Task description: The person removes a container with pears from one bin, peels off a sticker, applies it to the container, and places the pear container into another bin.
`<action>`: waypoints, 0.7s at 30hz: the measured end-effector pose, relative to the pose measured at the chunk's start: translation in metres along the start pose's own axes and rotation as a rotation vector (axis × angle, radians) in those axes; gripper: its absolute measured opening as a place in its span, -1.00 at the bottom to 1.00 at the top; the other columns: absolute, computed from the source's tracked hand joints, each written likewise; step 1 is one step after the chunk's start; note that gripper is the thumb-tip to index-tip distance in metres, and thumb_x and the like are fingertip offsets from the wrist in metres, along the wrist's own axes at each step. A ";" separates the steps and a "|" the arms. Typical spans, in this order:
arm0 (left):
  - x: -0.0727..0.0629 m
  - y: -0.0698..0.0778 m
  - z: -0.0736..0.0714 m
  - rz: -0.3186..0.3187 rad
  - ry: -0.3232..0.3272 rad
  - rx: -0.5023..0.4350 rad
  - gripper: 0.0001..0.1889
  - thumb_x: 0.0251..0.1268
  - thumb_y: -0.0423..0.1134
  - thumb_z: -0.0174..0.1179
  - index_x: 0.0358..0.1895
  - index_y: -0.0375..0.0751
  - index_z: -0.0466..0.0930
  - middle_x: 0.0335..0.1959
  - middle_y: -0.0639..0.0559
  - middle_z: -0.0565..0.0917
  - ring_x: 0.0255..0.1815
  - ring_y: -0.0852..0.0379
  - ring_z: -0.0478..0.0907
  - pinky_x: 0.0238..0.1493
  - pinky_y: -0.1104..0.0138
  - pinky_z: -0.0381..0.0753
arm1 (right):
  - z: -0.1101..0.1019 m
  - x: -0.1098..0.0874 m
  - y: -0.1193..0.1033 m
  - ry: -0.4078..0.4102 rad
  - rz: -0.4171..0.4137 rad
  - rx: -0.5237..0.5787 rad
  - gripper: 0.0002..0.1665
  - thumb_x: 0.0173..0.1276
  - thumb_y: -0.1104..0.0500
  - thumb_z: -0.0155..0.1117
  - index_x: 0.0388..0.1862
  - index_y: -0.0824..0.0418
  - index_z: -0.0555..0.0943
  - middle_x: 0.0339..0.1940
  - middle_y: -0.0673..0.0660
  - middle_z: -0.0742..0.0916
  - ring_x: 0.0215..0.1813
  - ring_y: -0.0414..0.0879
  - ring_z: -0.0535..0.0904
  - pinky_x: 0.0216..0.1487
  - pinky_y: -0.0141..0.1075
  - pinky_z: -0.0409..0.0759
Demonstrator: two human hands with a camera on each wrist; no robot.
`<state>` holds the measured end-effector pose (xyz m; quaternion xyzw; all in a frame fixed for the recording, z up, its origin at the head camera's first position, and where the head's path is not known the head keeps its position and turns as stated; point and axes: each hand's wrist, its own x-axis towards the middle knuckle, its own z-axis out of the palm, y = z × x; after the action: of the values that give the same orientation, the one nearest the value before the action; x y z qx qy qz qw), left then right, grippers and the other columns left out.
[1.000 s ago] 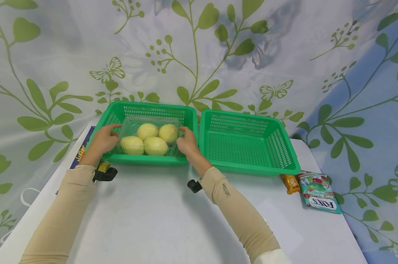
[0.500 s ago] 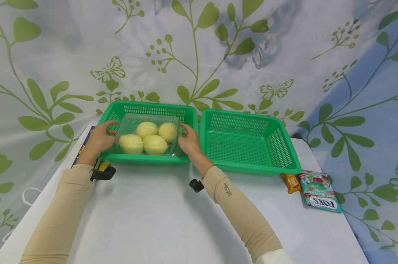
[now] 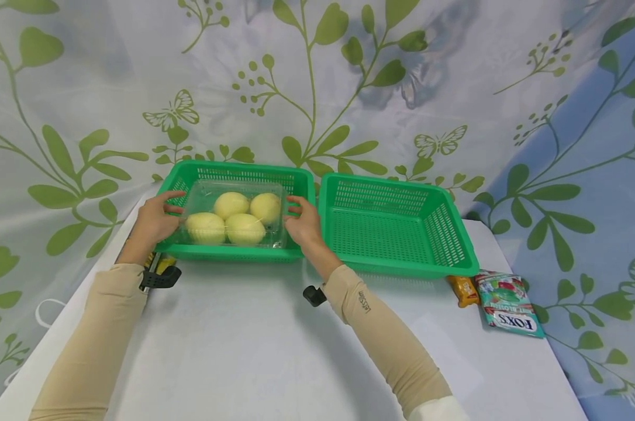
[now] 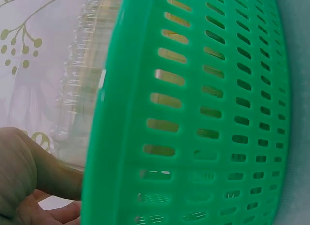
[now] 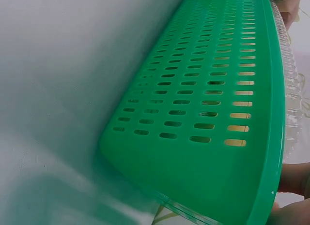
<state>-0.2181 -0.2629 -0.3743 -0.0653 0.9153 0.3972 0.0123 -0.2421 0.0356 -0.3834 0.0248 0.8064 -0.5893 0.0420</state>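
Clear plastic box (image 3: 206,194) | 4 pale-yel. fruits (image 3: 231,206) inside | L hand (image 3: 155,221) + R hand (image 3: 303,224) fingers loose, at opp. ends

Rect. slotted plastic baskets (image 3: 401,269): green. Oval fruits (image 3: 245,229): pale yel.; rect. plastic box (image 3: 200,199): clear. Cloth backdrop (image 3: 217,126): gry-wht/blue w/ grn leaf + butterfly print. Fabric sleeves (image 3: 93,333): beige.

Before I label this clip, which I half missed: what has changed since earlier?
The clear container of yellow fruits shifted slightly left and up in the head view; the left hand moved left too. No new grip or release shows. The left basket, right basket and Fox's bag stayed put.
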 end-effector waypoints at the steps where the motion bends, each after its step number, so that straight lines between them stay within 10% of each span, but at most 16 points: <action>1: 0.000 0.000 0.000 0.005 0.002 -0.005 -0.21 0.22 -0.57 -0.05 0.59 -0.16 0.13 0.21 -0.47 0.54 -0.70 0.23 0.28 -0.63 0.35 0.32 | 0.000 0.000 0.000 0.003 0.001 0.000 -0.27 0.30 0.55 0.04 0.39 0.06 0.50 0.31 0.26 0.62 0.20 0.10 0.69 -0.30 -0.43 0.56; 21: -0.005 0.007 -0.005 0.022 -0.010 -0.188 -0.31 0.39 -0.49 0.03 0.57 -0.08 0.20 0.28 -0.34 0.49 -0.39 0.41 0.57 -0.23 0.38 0.72 | -0.012 -0.008 -0.014 0.058 0.054 0.057 -0.41 0.35 0.44 0.18 0.32 0.07 0.53 0.25 0.22 0.62 0.05 0.07 0.62 -0.32 -0.35 0.47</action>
<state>-0.2135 -0.2616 -0.3654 -0.0542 0.8745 0.4819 0.0065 -0.2360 0.0426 -0.3661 0.0648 0.7893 -0.6097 0.0339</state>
